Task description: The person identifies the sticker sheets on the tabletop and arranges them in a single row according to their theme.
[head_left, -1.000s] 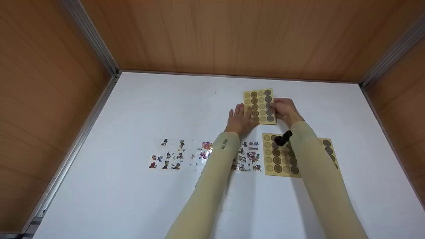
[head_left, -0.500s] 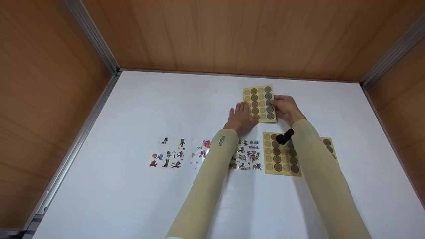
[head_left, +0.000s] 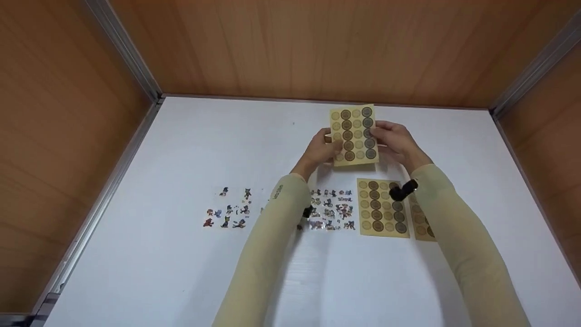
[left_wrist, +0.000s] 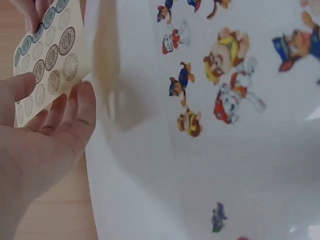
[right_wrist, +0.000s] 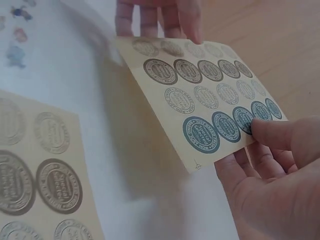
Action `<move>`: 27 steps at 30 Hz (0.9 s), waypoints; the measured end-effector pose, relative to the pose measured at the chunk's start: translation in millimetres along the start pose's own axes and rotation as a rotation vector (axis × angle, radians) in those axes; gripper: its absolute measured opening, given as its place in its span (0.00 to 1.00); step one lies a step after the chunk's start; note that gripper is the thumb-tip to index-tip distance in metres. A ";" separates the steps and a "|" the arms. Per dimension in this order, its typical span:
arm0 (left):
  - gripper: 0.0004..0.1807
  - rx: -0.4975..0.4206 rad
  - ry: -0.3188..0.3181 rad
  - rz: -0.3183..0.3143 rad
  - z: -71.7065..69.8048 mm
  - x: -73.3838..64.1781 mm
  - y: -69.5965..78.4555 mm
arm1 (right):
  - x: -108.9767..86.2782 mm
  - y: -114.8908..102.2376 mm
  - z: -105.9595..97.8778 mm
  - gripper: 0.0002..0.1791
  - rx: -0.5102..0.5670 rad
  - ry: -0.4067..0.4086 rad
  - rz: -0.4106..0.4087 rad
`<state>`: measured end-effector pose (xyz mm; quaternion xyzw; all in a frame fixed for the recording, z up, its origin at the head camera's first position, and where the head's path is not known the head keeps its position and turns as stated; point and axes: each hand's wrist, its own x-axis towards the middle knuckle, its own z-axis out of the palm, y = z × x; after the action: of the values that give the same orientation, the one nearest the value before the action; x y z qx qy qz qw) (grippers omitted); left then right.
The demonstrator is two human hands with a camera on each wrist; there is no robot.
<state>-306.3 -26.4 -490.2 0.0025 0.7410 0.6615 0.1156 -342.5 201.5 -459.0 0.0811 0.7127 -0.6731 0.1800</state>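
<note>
A cream sticker sheet (head_left: 353,136) with rows of round stamp-like stickers is held up off the white table, tilted, between both hands. My left hand (head_left: 320,147) pinches its left edge, thumb on the printed face and fingers behind, as the left wrist view shows. On the opposite edge my right hand (head_left: 398,141) grips the sheet the same way, its thumb (right_wrist: 280,134) over a dark teal sticker. In the right wrist view the sheet's shadow falls on the table beneath it.
Two similar sheets lie side by side nearer me, one sticker sheet (head_left: 383,209) in view and another sheet (head_left: 422,220) partly under the right sleeve. Clear sheets of cartoon stickers (head_left: 229,209) lie to the left, partly hidden by the left sleeve. Wooden panels (head_left: 317,50) wall the table.
The left hand has gone from lying flat on the sheet's left side to pinching its edge. The sheet has risen from the table and tilted up, with the right hand still holding its right edge.
</note>
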 end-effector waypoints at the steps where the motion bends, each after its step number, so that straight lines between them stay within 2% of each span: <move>1: 0.27 -0.067 -0.027 -0.004 -1.4 -2.0 0.1 | -3.7 0.5 -0.8 0.24 0.017 -0.016 -0.011; 3: 0.23 -0.154 -0.065 0.000 -3.6 -7.6 -0.5 | -11.9 1.7 -1.5 0.23 0.046 -0.032 -0.030; 5: 0.21 -0.194 -0.088 0.013 -4.3 -15.1 -1.6 | -21.4 4.2 -3.1 0.23 0.041 -0.051 -0.053; 9: 0.19 -0.194 -0.132 0.051 0.1 -32.7 -4.1 | -45.0 12.7 -8.0 0.22 -0.038 -0.048 -0.094; 14: 0.18 -0.191 -0.177 0.059 12.5 -57.5 -6.7 | -73.2 26.3 -16.8 0.24 -0.183 -0.027 -0.135; 19: 0.18 -0.217 -0.189 0.043 31.9 -78.2 -9.6 | -95.6 40.7 -28.5 0.26 -0.279 0.006 -0.168; 27: 0.17 -0.196 -0.161 0.060 74.6 -97.7 -1.6 | -135.7 58.6 -58.9 0.37 -0.380 0.052 -0.213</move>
<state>-197.9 31.2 -482.7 0.0665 0.6609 0.7314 0.1544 -205.1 281.7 -462.2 -0.0130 0.8358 -0.5394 0.1016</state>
